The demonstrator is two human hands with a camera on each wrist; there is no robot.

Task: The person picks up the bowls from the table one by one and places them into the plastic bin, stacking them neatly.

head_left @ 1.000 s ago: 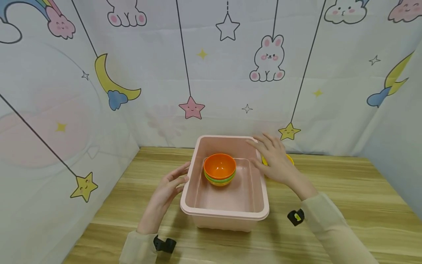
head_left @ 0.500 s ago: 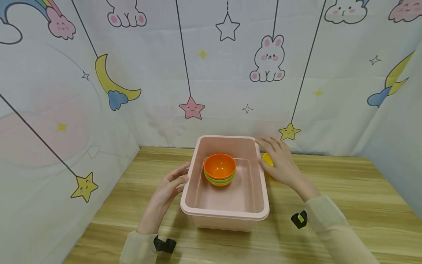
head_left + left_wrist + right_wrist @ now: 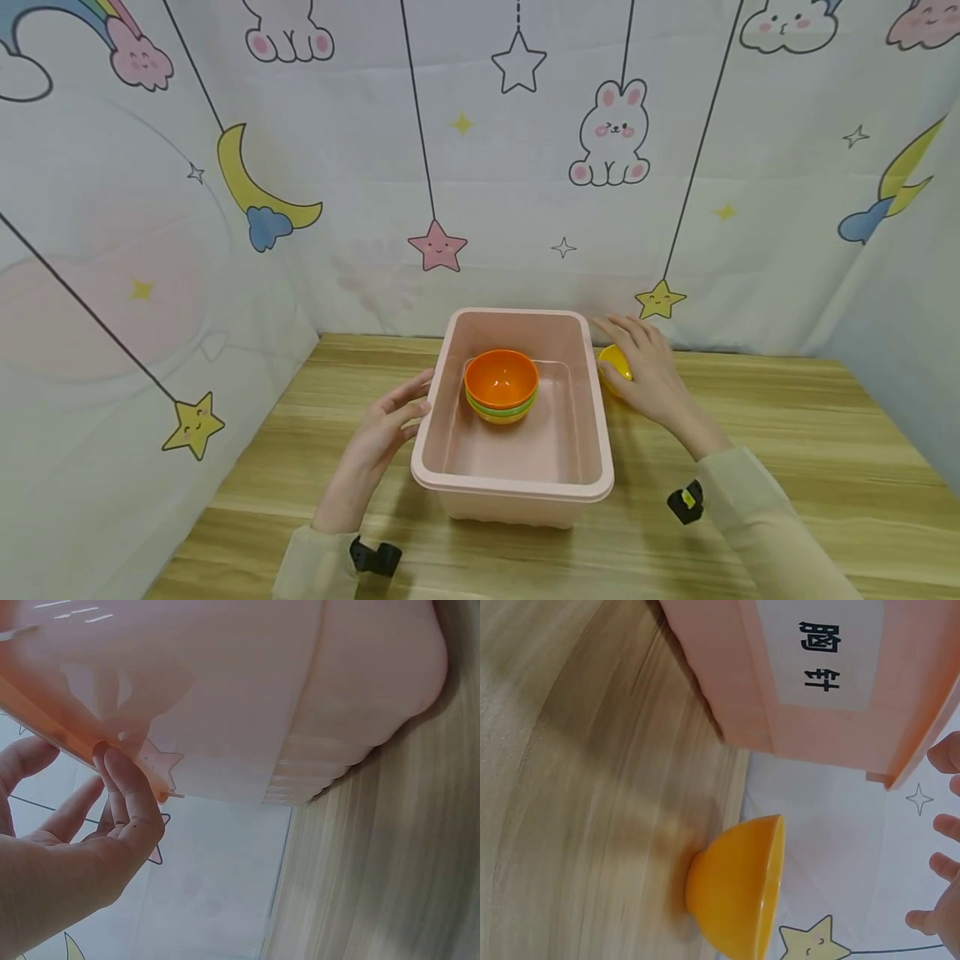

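Observation:
A pink plastic bin (image 3: pixel 512 490) stands on the table. Inside it, toward the left, sits a stack of bowls with an orange bowl (image 3: pixel 501 379) on top and green and yellow ones beneath. My left hand (image 3: pixel 386 425) is at the bin's left side, its fingertips against the outside just under the rim, as the left wrist view shows. Right of the bin, a yellow bowl (image 3: pixel 735 889) stands upright on the table. Over that bowl hovers my right hand (image 3: pixel 645 375), fingers spread and apart from it, hiding part of it in the head view.
A wood-grain table (image 3: pixel 787 475) carries everything. Behind it and to the left hangs a white cloth (image 3: pixel 517 192) printed with stars, moons and rabbits. The bin's right wall bears a white label (image 3: pixel 821 656) with dark characters.
My right hand has moved rightward from above the bin's right rim to over the yellow bowl, uncovering the bowl's left part. The left hand and the bin have stayed in place.

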